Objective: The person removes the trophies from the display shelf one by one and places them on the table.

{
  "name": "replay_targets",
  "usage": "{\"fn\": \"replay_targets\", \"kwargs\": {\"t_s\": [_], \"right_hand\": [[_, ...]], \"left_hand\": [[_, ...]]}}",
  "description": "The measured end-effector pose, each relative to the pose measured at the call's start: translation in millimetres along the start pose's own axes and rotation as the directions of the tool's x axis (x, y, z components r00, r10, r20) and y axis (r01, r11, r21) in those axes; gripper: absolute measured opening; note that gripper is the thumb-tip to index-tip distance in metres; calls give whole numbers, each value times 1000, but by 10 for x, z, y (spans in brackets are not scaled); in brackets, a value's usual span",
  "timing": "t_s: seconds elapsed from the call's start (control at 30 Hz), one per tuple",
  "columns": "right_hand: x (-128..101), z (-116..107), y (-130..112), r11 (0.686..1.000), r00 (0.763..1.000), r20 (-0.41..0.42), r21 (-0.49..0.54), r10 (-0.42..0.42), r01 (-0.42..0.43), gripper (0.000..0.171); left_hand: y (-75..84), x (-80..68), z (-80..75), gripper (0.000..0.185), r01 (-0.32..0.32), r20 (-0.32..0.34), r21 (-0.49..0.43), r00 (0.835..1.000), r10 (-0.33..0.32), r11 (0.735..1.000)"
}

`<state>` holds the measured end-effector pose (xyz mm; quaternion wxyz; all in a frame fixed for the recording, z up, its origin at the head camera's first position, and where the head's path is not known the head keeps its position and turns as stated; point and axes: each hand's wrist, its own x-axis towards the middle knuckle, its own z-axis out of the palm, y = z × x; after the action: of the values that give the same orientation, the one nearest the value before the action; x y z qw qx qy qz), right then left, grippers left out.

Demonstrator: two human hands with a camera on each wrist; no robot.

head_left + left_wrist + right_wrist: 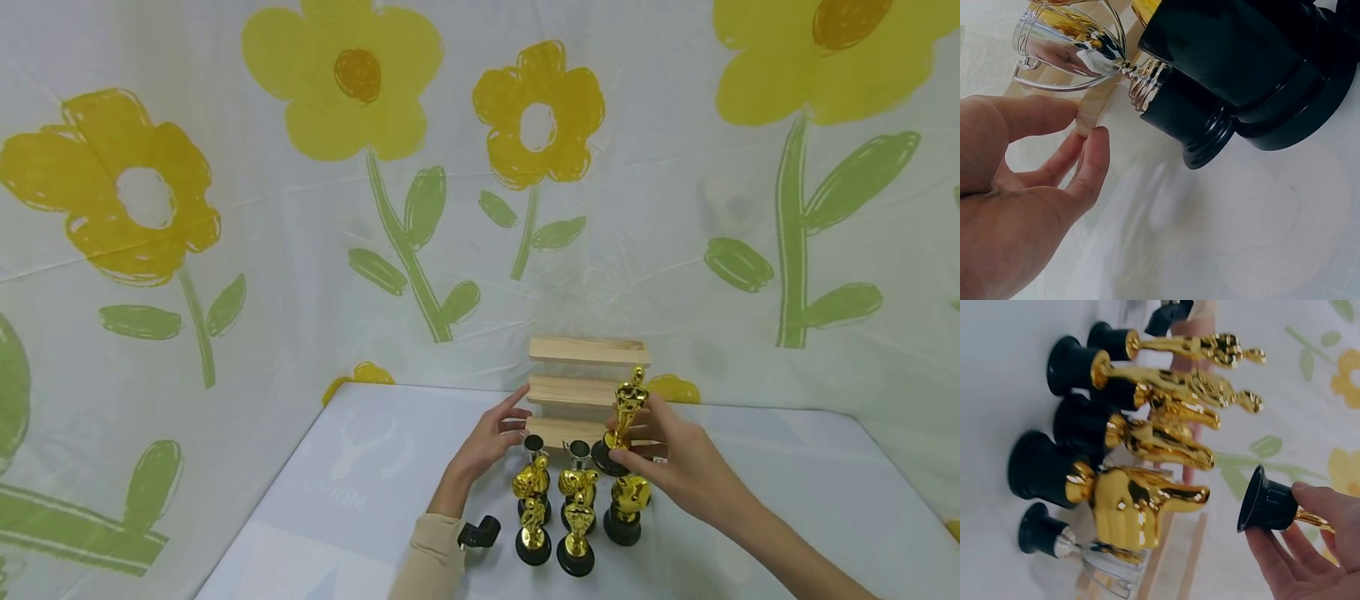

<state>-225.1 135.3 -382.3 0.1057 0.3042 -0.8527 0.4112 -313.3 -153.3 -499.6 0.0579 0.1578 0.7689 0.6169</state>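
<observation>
My right hand [686,458] holds a gold figurine trophy [630,404] upright by its lower part, in front of the wooden tiered rack [570,390]. In the right wrist view, thumb and fingers grip its flared black base [1268,503], raised apart from the others. At the rack's left end is my left hand [487,437]; the left wrist view shows it pinching the end of a wooden shelf [1092,109]. Nearby stand silver cup trophies [578,452], a gold thumbs-up trophy [1138,503] and more figurine trophies [577,533], all on black bases.
White cloth with yellow flowers [537,125] hangs right behind the table [322,492] and rack. A black strap-like piece [480,532] shows at my left wrist. The standing trophies are grouped closely between my forearms.
</observation>
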Motion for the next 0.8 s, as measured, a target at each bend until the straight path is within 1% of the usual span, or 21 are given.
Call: {"fn": "replay_targets", "kwargs": {"t_s": [0.13,0.2,0.3,0.47,0.63,0.7,0.77,0.8], "right_hand": [[-153,23,-8,1000,1000,-4,3,-5,5,44],[-232,39,-13,1000,1000,-14,18,-12,12,44],[-361,77,-24,998,1000,-14,55,7,-7,45],[-551,156,4,995,998,47,89,35,-39,48],[-693,271,112,989,989,116,104,95,-107,58],[-745,331,180,988,987,133,114,85,-100,60],[-796,394,252,990,989,140,125,48,-66,59],[-820,422,286,990,989,147,131,36,-55,61]], "left_hand": [[10,-2,3,83,3,-3,9,1000,-3,1000],[9,-2,3,83,5,-2,13,1000,-5,1000],[14,-6,5,82,3,3,10,1000,-3,1000],[2,13,-3,81,1,-1,17,1000,0,1000],[-22,31,-10,81,-2,3,11,1000,2,1000],[-25,31,-7,82,-1,5,9,1000,1,1000],[-31,33,-2,83,4,2,12,1000,-5,1000],[-28,31,1,83,7,1,14,1000,-7,1000]]}}
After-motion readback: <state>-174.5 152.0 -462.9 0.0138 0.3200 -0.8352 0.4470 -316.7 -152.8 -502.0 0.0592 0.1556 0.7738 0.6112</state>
